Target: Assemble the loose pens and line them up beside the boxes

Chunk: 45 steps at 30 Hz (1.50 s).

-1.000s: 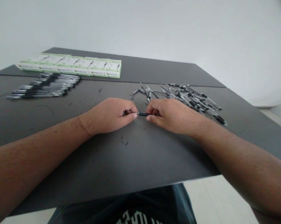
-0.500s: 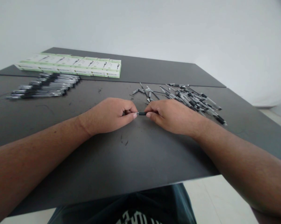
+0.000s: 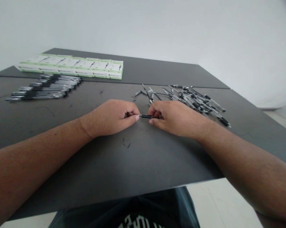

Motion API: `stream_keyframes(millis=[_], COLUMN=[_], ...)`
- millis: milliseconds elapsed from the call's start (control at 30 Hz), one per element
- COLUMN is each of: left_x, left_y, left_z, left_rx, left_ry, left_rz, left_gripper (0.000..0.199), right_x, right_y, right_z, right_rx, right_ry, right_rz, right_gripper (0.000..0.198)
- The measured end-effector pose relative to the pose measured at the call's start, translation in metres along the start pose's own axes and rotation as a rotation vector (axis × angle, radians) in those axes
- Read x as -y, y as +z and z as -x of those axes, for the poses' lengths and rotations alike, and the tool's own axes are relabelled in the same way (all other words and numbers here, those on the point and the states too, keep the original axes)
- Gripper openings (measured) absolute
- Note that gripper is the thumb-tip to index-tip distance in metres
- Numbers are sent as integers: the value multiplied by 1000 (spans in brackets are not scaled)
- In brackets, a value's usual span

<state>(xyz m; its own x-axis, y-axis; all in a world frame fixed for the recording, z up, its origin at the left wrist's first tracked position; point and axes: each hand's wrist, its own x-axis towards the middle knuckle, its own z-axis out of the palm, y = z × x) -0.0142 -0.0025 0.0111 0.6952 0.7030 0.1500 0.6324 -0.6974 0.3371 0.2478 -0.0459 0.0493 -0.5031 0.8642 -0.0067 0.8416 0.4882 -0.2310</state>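
Note:
Between my two hands, level above the dark table, is a pen [image 3: 146, 116] with a black grip section. My left hand [image 3: 116, 116] pinches its clear end between thumb and fingers, hiding the rest of that side. My right hand [image 3: 170, 116] has its thumb and curled fingers around the other end, and a little of the pen shows in the small gap between them. Just beyond the right hand lie several loose pen parts [image 3: 145, 92], among them thin refills and clips.
On the right is a heap of clear pens with black grips [image 3: 200, 103]. A neat row of pens [image 3: 47, 86] lies at the left, in front of several white-and-green boxes [image 3: 69, 66] standing side by side. The table's near edge [image 3: 123, 200] runs above my lap.
My right thumb and fingers have loosened and parted a little on the pen, so more of its dark part shows. The left hand has stayed in place.

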Motion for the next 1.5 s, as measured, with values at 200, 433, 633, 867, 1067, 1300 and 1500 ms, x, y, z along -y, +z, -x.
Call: stream_keyframes(millis=[200, 433, 633, 867, 1067, 1300, 1500], left_x=[-1, -2, -3, -3, -1, -1, -1], left_y=[0, 0, -1, -2, -1, -1, -2], left_z=[-1, -1, -1, -1, -1, 0, 0], left_rx=[13, 9, 12, -5, 4, 6, 9], left_ry=[-4, -1, -2, 15, 12, 4, 5], left_rz=[12, 24, 26, 8, 17, 23, 11], left_gripper=[33, 34, 34, 33, 32, 32, 31], right_x=[1, 2, -1, 1, 0, 3, 3], right_y=[0, -1, 1, -2, 0, -2, -2], right_z=[0, 0, 1, 1, 0, 0, 0], right_rx=[12, 42, -16, 37, -4, 32, 49], right_ry=[-34, 6, -47, -41, -13, -44, -27], right_rz=[20, 35, -26, 36, -36, 10, 29], right_gripper=[28, 19, 29, 27, 26, 28, 23])
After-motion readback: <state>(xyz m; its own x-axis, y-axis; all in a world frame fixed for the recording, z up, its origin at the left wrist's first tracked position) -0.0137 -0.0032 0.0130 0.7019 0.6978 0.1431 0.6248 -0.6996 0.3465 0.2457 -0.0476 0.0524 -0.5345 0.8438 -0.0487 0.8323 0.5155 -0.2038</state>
